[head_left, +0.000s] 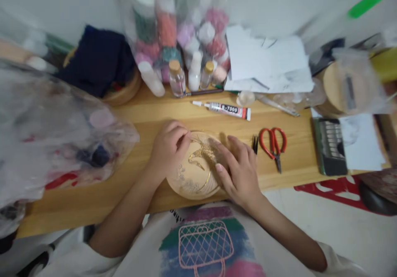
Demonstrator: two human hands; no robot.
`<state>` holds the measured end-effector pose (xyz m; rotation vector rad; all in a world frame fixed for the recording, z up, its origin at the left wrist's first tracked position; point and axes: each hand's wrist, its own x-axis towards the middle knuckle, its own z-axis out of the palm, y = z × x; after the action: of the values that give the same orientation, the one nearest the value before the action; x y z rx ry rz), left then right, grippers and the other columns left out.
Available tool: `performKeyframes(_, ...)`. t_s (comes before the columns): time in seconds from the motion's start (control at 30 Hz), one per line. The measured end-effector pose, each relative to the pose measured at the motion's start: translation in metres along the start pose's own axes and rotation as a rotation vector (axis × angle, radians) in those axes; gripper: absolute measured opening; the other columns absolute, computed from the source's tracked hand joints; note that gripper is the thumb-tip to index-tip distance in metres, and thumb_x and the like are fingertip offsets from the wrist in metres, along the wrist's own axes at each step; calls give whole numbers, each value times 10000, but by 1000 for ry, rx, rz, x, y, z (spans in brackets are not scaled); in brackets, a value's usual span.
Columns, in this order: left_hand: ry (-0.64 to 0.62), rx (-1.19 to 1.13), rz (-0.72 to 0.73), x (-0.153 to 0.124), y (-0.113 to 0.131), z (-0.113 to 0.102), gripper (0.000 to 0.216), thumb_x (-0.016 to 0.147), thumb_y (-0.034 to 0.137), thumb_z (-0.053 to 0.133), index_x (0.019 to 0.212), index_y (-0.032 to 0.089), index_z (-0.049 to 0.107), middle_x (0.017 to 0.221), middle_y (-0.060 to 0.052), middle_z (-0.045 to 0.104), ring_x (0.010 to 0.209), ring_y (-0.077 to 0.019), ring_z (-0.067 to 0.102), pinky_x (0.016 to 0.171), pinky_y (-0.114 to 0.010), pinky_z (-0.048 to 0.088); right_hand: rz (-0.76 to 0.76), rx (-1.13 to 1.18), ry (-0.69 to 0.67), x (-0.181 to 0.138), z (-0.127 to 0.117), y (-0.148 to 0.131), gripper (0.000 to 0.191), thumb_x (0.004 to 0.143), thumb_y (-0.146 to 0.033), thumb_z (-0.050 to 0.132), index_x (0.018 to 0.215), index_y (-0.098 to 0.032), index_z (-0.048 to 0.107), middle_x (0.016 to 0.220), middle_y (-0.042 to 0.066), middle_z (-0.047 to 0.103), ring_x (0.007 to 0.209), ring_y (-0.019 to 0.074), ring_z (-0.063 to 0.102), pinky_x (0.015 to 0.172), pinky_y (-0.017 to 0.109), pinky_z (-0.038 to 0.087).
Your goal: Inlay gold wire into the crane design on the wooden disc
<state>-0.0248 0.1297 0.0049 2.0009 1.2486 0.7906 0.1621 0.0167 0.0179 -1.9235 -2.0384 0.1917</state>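
Observation:
A round wooden disc [176, 186] lies on the table in front of my body. It bears a pencil-like line drawing and a raised gold wire bird shape [201, 155], with a curved gold line below it. My left hand [170, 146] rests at the disc's upper left edge, thumb and forefinger pinched together; whatever is between them is too small to make out. Across the right side of the disc lies my right hand [240, 171], its fingers apart and touching the surface. Beside it on the table are black tweezers [254, 144], partly hidden, and red-handled pliers [273, 146].
Behind the disc lies a glue tube [229, 109], near corked bottles [177, 80] and a bag of coloured jars [167, 29]. White papers [266, 62] sit behind to the right. A plastic bag [77, 144] covers the left side; a dark tin [331, 144] stands right.

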Motion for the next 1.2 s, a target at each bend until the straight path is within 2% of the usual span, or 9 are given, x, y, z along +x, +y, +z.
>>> performKeyframes(0.1,44,-19,17,0,2,-2,224,917,224,505,733,195,629,809,-35,678,794,-188,644,730,-312,499,51,91,-23,12,0,3,393,997,-370,417,1261,-151,611,1045,129,712,957,260,673,813,399,557)
performKeyframes(0.17,84,-31,27,0,2,-2,216,925,223,512,752,195,638,778,-23,694,745,-175,653,682,-290,496,108,138,-94,21,0,5,329,981,-286,443,1212,-150,634,950,99,746,842,236,712,719,349,572)
performKeyframes(0.37,174,-100,-8,-3,0,1,209,926,226,515,794,205,676,803,-14,741,765,-169,699,691,-267,524,159,145,-231,38,-3,3,330,928,-133,466,1190,-180,661,1102,91,766,926,213,745,795,313,580)
performKeyframes(0.53,220,-185,-65,0,-3,0,209,904,222,504,773,207,667,851,-25,754,826,-172,714,752,-277,559,174,98,-264,57,-6,2,328,941,-147,447,1183,-184,666,1041,91,774,896,208,736,759,289,545)
performKeyframes(0.67,228,-242,-92,3,-6,-4,198,898,246,515,769,209,662,918,-36,757,907,-188,710,851,-319,565,195,43,-291,86,-19,8,251,951,-220,484,1056,-185,709,939,92,768,804,215,707,686,287,479)
performKeyframes(0.83,226,-268,-93,4,-7,-6,196,888,258,525,749,216,657,925,-30,748,926,-188,699,884,-331,552,214,-102,-303,120,-41,19,297,958,-234,489,1189,-160,661,1177,146,698,982,256,668,732,309,428)
performKeyframes(1.03,240,-265,-66,3,-7,-4,202,880,267,533,732,216,661,868,-24,737,881,-180,691,841,-314,548,204,-185,-508,104,-50,22,143,859,-212,592,920,-197,720,907,69,769,827,244,692,626,293,364)
performKeyframes(1.1,244,-264,-60,3,-8,-4,201,881,271,536,734,218,661,870,-25,735,879,-180,689,838,-314,546,203,-193,-516,96,-49,22,153,852,-246,602,948,-205,715,907,67,773,821,251,698,609,293,368)
performKeyframes(1.2,250,-261,-47,3,-9,-3,200,877,283,542,722,225,654,861,-27,731,872,-185,687,831,-318,543,209,-229,-451,97,-47,20,293,903,-241,517,1153,-185,658,1032,112,763,910,278,704,651,307,413)
